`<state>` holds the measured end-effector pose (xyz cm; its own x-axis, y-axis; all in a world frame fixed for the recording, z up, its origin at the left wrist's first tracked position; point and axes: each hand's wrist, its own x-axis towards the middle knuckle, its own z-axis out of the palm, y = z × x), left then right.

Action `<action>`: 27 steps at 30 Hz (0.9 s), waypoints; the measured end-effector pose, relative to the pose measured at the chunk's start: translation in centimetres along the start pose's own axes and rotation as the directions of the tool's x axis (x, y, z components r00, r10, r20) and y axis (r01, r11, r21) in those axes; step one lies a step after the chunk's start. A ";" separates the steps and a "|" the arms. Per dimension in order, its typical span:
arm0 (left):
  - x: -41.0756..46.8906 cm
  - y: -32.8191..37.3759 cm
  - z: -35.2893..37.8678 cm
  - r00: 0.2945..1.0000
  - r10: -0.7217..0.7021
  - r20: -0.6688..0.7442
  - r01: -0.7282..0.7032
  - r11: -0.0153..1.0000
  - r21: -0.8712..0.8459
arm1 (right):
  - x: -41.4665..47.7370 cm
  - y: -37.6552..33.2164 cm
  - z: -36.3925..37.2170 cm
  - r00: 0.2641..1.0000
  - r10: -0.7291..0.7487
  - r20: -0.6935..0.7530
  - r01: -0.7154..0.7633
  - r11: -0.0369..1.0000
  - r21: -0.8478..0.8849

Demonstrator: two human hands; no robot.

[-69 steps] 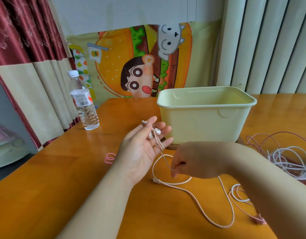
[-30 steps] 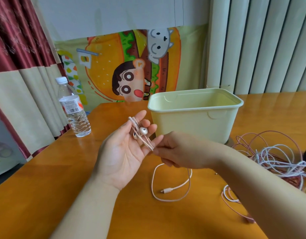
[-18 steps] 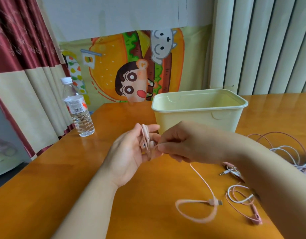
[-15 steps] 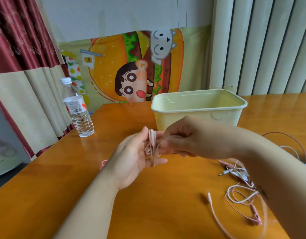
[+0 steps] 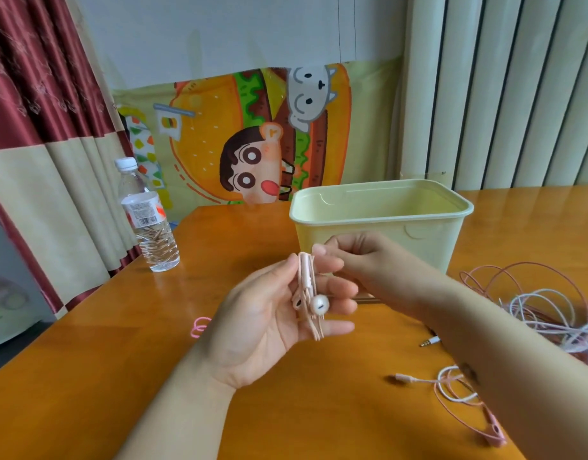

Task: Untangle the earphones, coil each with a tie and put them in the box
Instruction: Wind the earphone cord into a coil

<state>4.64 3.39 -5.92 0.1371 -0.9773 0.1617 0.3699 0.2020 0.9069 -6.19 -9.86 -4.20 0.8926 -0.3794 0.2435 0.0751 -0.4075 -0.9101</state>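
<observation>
As I looked on, a water bottle [image 5: 149, 224] stood left of the box [image 5: 385, 219], a pink tie [image 5: 199, 327] nearer. In front of the box the left hand [image 5: 269, 327] held the pink earphones [image 5: 307, 290] wound round its fingers; the right hand [image 5: 352, 260] pinched their cord. Tangled earphones [image 5: 551, 327] lay right of the box.

desk [image 5: 120, 360]: box [image 5: 428, 250] mid-rear | bottle [image 5: 149, 224] far left of box | left hand [image 5: 269, 320], right hand [image 5: 355, 260] before box, coil [image 5: 307, 287] on left hand | tie [image 5: 198, 327] left of left hand | tangle [image 5: 544, 313] right of box
</observation>
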 end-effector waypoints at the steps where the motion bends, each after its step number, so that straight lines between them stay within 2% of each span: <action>1: 0.1 0.2 0.0 1.000 0.018 -0.005 -0.018 0.998 -0.052 | 0.0 0.2 0.3 0.999 0.022 0.035 -0.023 1.000 0.011; 3: 0.4 0.6 -0.2 0.996 0.076 -0.054 -0.085 0.982 -0.171 | 0.0 0.4 0.7 0.994 0.047 0.100 -0.038 0.996 -0.086; 5: 0.7 1.0 -0.6 0.972 0.160 -0.169 -0.198 0.950 -0.239 | -0.1 -0.1 1.1 0.984 0.074 0.163 -0.030 0.966 -0.257; 8: 0.8 1.2 -1.5 0.920 0.229 -0.318 -0.287 0.946 -0.149 | -0.7 -1.4 1.4 0.948 0.133 0.289 -0.002 0.911 -0.412; 11: 0.6 0.8 -1.8 0.905 0.241 -0.351 -0.245 0.969 0.034 | -1.2 -2.8 1.3 0.934 0.124 0.335 0.075 0.848 -0.525; 15: 0.3 -0.1 -1.5 0.941 0.178 -0.288 -0.082 0.946 0.315 | -1.7 -4.2 0.4 0.954 0.055 0.295 0.140 0.788 -0.600; 19: 0.1 -0.8 -0.7 0.972 0.079 -0.220 0.031 0.890 0.456 | -2.0 -4.8 -0.8 0.966 0.020 0.256 0.152 0.758 -0.635; 24: -0.1 -0.8 -0.4 0.994 -0.028 -0.105 0.073 0.889 0.453 | -1.8 -5.0 -1.2 0.988 -0.063 0.139 0.131 0.818 -0.560; 27: -0.2 -0.9 -0.6 0.995 -0.097 -0.030 0.101 0.940 0.326 | -1.1 -4.1 -1.1 0.992 -0.102 0.076 0.124 0.907 -0.402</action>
<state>4.80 3.47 -7.00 0.1281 -0.9899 0.0612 0.0624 0.0696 0.9956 -7.97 -8.72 -0.40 0.9116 -0.2716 0.3085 0.0001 -0.7503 -0.6610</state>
